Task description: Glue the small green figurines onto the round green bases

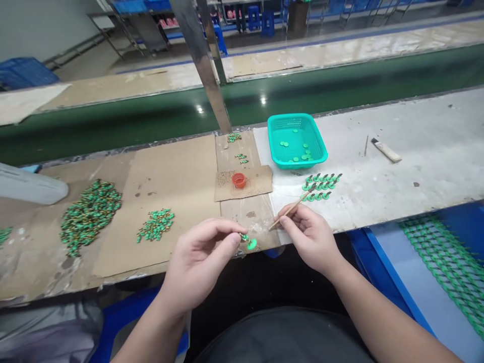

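Observation:
My left hand [200,257] pinches a small green piece [249,242] between thumb and fingertips, just over the near edge of the bench. My right hand [308,234] grips a thin wooden stick [293,206] like a pen; its tip points up and to the right toward rows of small green pieces [321,185] laid out on the white surface. A small red cup [238,180] sits on a cardboard scrap beyond my hands.
A teal basket [297,140] with a few green discs stands behind the rows. Two heaps of green pieces [91,212] [156,224] lie on cardboard at left. A green conveyor belt [340,91] runs behind the bench. A tray of green parts [449,262] sits lower right.

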{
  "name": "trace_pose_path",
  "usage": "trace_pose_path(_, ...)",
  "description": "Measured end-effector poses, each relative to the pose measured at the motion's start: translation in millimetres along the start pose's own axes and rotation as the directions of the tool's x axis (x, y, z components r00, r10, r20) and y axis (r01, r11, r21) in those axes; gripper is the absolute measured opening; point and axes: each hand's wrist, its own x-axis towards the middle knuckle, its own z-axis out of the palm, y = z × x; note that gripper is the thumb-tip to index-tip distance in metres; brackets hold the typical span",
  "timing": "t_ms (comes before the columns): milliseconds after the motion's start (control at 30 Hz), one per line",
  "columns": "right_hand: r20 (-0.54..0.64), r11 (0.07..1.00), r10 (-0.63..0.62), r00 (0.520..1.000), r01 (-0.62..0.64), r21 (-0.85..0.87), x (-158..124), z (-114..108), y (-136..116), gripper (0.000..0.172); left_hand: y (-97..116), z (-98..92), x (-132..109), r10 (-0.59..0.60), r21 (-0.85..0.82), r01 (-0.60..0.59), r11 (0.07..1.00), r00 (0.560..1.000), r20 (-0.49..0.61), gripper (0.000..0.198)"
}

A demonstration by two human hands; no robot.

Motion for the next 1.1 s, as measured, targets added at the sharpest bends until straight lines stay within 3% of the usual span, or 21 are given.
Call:
trace_pose_path(100, 0.004, 1.000, -0.009, 1.000, 0.009, -0.013, -1, 0, 2, 0.025, 17, -1.3, -2, -0.127, -0.226, 0.152, 0.962, 0.985, 0.120, 0.020)
trace_pose_path(200, 0.004, 1.000, -0.008, 1.000, 0.008, -0.026, -1, -1, 4, 0.028, 27, -2.2, -4, -0.179, -0.315, 0.233, 0.920, 0.965, 0.192, 0.030)
trace_pose_path(400, 0.023, 0.999, -0.014, 1.000, 0.015, -0.042, -1, -1, 4, 0.026, 37, -5.1, -6, -0.157, -0.321, 0.216, 0.922, 0.967, 0.201, 0.037)
trace_pose_path(633, 0.038, 0.998, -0.054, 0.998, 0.055, -0.041, 0, 1, 7, 0.023, 48, -2.7, -2, -0.114, -0.174, 0.146, 0.974, 0.977, 0.180, 0.025)
trace_pose_path(767, 0.017, 0.993, -0.095, 0.995, 0.096, -0.067, 0, 6, 9, 0.018, 44, -1.4, 2, -0.031, 0.055, 0.023, 0.998, 0.989, 0.145, 0.024)
trace_pose_path(900, -0.019, 0.982, -0.147, 0.989, 0.143, -0.121, -11, 3, 4, 0.011, 29, 3.2, 17, 0.070, 0.270, -0.089, 0.959, 0.995, 0.077, 0.025)
trace_pose_path(1000, -0.042, 0.971, -0.183, 0.982, 0.174, -0.164, -31, -12, -4, 0.011, 19, 17.0, 35, 0.131, 0.347, -0.156, 0.925, 0.987, 0.094, 0.028)
trace_pose_path(1100, -0.051, 0.964, -0.192, 0.980, 0.179, -0.194, -55, -33, -12, 0.012, 17, 43.9, 56, 0.179, 0.348, -0.229, 0.909, 0.969, 0.171, 0.030)
